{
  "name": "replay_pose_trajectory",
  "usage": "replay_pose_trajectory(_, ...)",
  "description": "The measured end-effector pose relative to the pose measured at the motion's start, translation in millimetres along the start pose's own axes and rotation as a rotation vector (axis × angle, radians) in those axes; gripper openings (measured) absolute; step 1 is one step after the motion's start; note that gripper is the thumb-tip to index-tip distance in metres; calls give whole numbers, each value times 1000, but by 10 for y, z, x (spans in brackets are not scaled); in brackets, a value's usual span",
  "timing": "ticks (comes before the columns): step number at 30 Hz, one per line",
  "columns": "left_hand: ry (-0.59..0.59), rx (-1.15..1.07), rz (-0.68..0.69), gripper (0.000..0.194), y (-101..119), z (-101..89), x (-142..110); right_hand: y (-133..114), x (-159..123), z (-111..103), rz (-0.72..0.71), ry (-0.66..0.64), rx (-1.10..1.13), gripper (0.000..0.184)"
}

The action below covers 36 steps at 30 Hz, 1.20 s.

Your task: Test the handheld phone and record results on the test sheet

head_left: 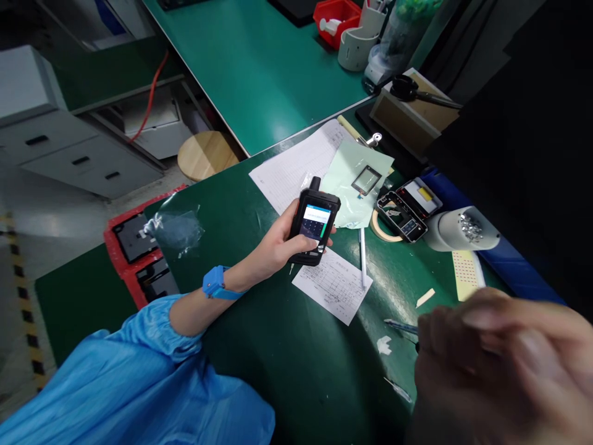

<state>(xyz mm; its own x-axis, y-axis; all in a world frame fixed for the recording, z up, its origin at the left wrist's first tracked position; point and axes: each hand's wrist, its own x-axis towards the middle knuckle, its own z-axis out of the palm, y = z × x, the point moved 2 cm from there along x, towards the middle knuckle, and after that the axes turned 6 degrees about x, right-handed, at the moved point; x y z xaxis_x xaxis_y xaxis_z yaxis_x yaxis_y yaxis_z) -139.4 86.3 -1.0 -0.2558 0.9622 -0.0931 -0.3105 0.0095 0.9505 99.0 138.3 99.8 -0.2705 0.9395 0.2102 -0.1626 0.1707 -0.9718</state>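
Observation:
My left hand [287, 238] is wrapped around a black rugged handheld phone [315, 227] with a stubby antenna. Its screen is lit and shows a keypad, and my thumb lies on the screen's lower part. A blue band circles that wrist. Large and blurred at the lower right, my right hand [504, 352] is close to the camera, fingers curled in and pressed together; whether anything is between them I cannot make out. Under the phone lies a sheet of handwritten paper [331, 287], with a white pen [362, 256] across its edge. Tweezers [401, 326] lie partly behind my right hand.
Beyond the phone are a lined form [296, 164], a pale green sheet [347, 161] with a small screen frame on it, and an opened device [402, 210] by a tape roll [382, 230]. A white cup [445, 230] stands right; a red tray [120, 247] sits left.

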Motion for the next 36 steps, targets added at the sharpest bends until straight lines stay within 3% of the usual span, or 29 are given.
replay_pose_trajectory(2,-25,-32,4,78,-7,18,-14,48,72,150,11,52,-3,4)
replay_pose_trajectory(8,-136,-142,49,69,-110,60,-28,272,191,229,147,-43,-23,6)
replay_pose_trajectory(12,-196,-209,43,69,-163,114,-58,408,222,312,159,-145,-107,23)
replay_pose_trajectory(18,-250,-83,94,74,-95,194,-155,637,162,439,185,-230,-202,53)
replay_pose_trajectory(28,-344,-31,132,80,-108,226,-200,642,148,470,129,-272,-220,55)
replay_pose_trajectory(36,-335,-2,131,85,-92,215,-212,658,142,469,138,-278,-216,57)
